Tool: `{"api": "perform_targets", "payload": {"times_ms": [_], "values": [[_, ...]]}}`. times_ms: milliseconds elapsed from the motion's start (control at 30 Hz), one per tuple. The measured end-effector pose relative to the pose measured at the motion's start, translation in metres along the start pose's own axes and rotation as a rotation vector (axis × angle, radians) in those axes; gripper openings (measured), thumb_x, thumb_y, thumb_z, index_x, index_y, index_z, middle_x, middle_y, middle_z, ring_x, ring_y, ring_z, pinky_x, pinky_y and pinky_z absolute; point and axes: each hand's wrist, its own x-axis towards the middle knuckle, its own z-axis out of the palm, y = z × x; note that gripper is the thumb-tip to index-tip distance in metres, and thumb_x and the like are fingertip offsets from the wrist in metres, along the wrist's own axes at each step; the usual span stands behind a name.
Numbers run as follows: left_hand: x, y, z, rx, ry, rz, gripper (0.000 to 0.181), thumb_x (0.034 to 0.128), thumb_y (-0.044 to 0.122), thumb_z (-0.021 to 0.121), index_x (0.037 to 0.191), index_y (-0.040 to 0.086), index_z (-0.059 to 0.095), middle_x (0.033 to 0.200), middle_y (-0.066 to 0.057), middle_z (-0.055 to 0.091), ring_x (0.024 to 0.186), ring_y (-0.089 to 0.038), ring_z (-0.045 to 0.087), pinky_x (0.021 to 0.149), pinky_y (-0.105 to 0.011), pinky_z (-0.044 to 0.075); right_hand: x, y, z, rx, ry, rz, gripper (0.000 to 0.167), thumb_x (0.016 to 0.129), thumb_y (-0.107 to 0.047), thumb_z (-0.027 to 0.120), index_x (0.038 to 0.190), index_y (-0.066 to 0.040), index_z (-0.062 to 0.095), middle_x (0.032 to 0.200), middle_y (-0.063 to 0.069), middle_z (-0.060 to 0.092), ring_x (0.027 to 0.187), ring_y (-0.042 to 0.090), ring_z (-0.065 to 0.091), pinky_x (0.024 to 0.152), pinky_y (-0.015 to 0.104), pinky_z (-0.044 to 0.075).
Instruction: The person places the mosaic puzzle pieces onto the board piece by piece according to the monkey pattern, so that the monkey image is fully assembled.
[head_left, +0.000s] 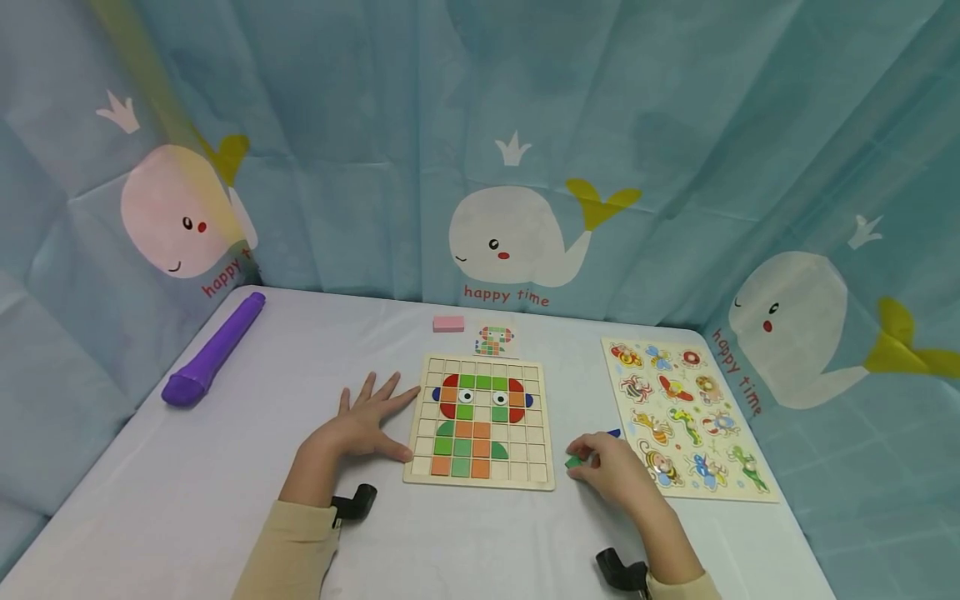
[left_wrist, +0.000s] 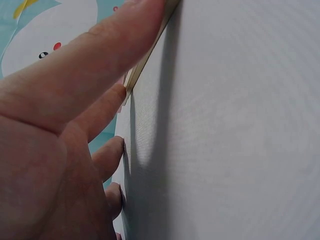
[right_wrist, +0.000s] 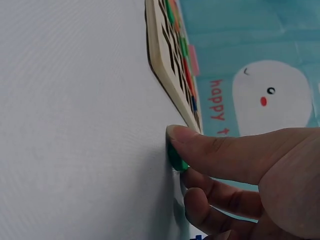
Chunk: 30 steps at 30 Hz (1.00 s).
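A wooden grid board (head_left: pixel 540 467) lies on the white table, with red, green, orange and blue tiles forming an animal figure with two eye tiles. My left hand (head_left: pixel 363 427) rests spread at the board's left side, thumb and index fingertip touching its edge. To the right of the board, my right hand (head_left: pixel 611 468) pinches a small green tile (right_wrist: pixel 176 157) between thumb and fingers, low at the table surface. A blue piece (head_left: pixel 614 432) lies just beyond that hand, partly hidden by it. Behind the board is a small picture card (head_left: pixel 493 340) showing a similar figure.
A pink block (head_left: pixel 448 324) sits behind the board. At the right lies a wooden insect puzzle board (head_left: pixel 705 487). A purple microphone-shaped object (head_left: pixel 213 354) lies at the far left. Blue whale-print curtains (head_left: pixel 360 225) enclose the table's back and sides.
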Motion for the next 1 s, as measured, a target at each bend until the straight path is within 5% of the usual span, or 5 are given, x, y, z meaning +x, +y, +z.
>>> {"api": "perform_targets", "payload": {"times_ms": [433, 633, 1000], "values": [[0.0, 0.001, 0.0, 0.002, -0.001, 0.003, 0.116, 0.0593, 0.057, 0.091, 0.158, 0.028, 0.037, 0.171, -0.012, 0.009, 0.154, -0.046, -0.011, 0.116, -0.072, -0.012, 0.011, 0.005, -0.001, -0.076, -0.011, 0.012, 0.025, 0.079, -0.026, 0.087, 0.078, -0.018, 0.063, 0.075, -0.003, 0.055, 0.068, 0.013, 0.049, 0.06, 0.029, 0.04], [-0.001, 0.001, -0.001, 0.003, 0.001, -0.005, 0.116, 0.059, 0.057, 0.091, 0.158, 0.029, 0.036, 0.171, -0.012, 0.008, 0.154, -0.046, -0.012, 0.116, -0.072, -0.013, 0.015, -0.007, -0.001, -0.12, -0.047, -0.047, 0.033, 0.086, -0.035, 0.08, 0.075, -0.018, 0.054, 0.065, -0.004, 0.048, 0.061, 0.012, 0.045, 0.056, 0.027, 0.034], [-0.001, 0.001, -0.001, 0.007, -0.003, -0.004, 0.116, 0.0594, 0.058, 0.091, 0.158, 0.03, 0.036, 0.171, -0.012, 0.008, 0.154, -0.045, -0.012, 0.116, -0.071, -0.013, 0.027, -0.045, 0.009, 0.036, 0.066, -0.117, 0.023, 0.083, -0.032, 0.084, 0.075, -0.018, 0.066, 0.062, -0.008, 0.055, 0.061, 0.01, 0.048, 0.056, 0.024, 0.038]]}}
